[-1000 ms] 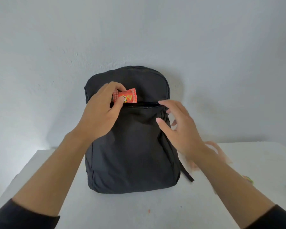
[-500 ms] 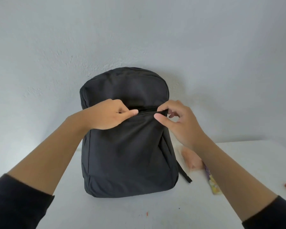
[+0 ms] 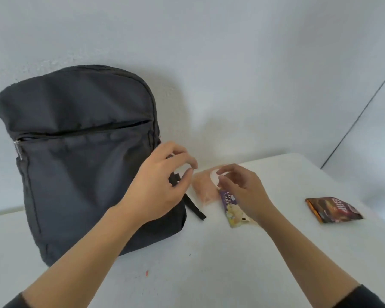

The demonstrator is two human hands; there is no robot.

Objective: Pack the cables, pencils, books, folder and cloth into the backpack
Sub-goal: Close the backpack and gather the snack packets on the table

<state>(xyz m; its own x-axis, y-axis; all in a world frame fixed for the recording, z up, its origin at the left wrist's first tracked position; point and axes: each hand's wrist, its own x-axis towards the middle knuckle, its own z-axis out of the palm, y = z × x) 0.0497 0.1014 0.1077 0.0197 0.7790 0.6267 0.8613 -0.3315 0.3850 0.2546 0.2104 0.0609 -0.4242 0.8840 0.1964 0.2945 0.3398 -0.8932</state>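
Left of frame, my dark grey fabric backpack [image 3: 80, 174] stands on the white table [image 3: 231, 263], leaning back on the pale wall [image 3: 231, 63] so its front pocket faces me. The metal zip pull [image 3: 18, 148] sits at the left end of the zip line, and the pocket looks zipped. My left hand [image 3: 162, 190] hovers at the bag's right edge above the black strap [image 3: 196, 210], fingers loosely curved and apart, holding nothing. My right hand [image 3: 242, 192], centre frame, reaches onto a pale pink see-through packet [image 3: 203, 192] and a purple snack wrapper [image 3: 232, 210]. The fingertips curl at the pink one, but it's blurred, so I can't tell if it's pinched. The strap lies just beside that packet and may snag. A brown snack packet [image 3: 333, 208] lies well apart at right. No cables, pencils, books, folder or cloth in view.
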